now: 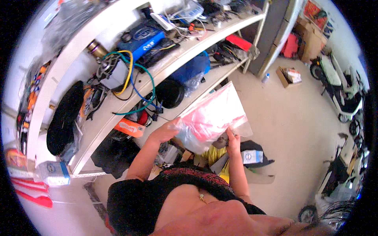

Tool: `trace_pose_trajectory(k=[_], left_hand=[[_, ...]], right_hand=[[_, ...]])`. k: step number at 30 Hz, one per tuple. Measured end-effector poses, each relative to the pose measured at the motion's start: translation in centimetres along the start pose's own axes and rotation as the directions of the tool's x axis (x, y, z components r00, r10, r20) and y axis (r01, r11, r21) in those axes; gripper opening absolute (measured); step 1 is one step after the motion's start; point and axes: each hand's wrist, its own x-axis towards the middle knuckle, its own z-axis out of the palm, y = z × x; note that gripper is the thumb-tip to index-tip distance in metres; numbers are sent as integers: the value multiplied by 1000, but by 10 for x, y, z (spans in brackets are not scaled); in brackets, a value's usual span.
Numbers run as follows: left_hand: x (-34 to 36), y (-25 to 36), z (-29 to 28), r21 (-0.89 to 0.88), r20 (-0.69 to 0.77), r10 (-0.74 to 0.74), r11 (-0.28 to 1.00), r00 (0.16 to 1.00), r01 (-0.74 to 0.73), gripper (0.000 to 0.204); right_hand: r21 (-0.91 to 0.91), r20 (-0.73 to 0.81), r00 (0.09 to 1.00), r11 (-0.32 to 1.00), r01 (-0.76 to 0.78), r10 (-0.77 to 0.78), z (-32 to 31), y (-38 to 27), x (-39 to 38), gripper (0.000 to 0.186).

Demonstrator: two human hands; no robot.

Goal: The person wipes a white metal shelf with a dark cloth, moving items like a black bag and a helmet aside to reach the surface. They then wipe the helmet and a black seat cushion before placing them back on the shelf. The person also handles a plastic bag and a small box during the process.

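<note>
A clear plastic bag (pixel 212 114) with something flat and pinkish red inside is held up in front of me, catching bright glare. My right hand (pixel 233 142) pinches its near edge, thumb on top. At the bag's left edge, my left hand (pixel 163 132) has its fingers closed on the plastic; the fingertips are partly blurred. What exactly lies inside the bag I cannot make out. Below the bag there is yellow material (pixel 216 154), partly covered by my arms and body.
A cluttered white shelf unit (pixel 173 72) runs along the left, with a blue box (pixel 145 41), coiled cables (pixel 153 84) and an orange box (pixel 130 128). Scooters (pixel 340 88) line the right wall. On the floor stand an open carton (pixel 289 76) and a white-blue box (pixel 252 156).
</note>
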Motion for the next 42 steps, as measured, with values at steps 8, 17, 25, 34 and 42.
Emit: trace_pose_trajectory(k=[8, 17, 25, 34, 42], left_hand=[[15, -8, 9, 575, -63, 59, 818, 996, -12, 50], [31, -31, 17, 496, -106, 259, 851, 960, -175, 48], [17, -24, 48, 226, -192, 86, 973, 978, -41, 40], [28, -12, 43, 277, -217, 220, 948, 951, -156, 34], [29, 30, 22, 317, -297, 508, 851, 808, -419, 33]], right_hand=[[-548, 219, 972, 815, 190, -80, 26, -30, 8, 34], [-421, 378, 753, 625, 657, -538, 122, -68, -36, 29], [-581, 544, 493, 120, 805, -679, 111, -66, 14, 37], [-675, 412, 460, 75, 734, -786, 106, -92, 5, 40], [-735, 326, 813, 410, 539, -483, 48, -56, 15, 46]])
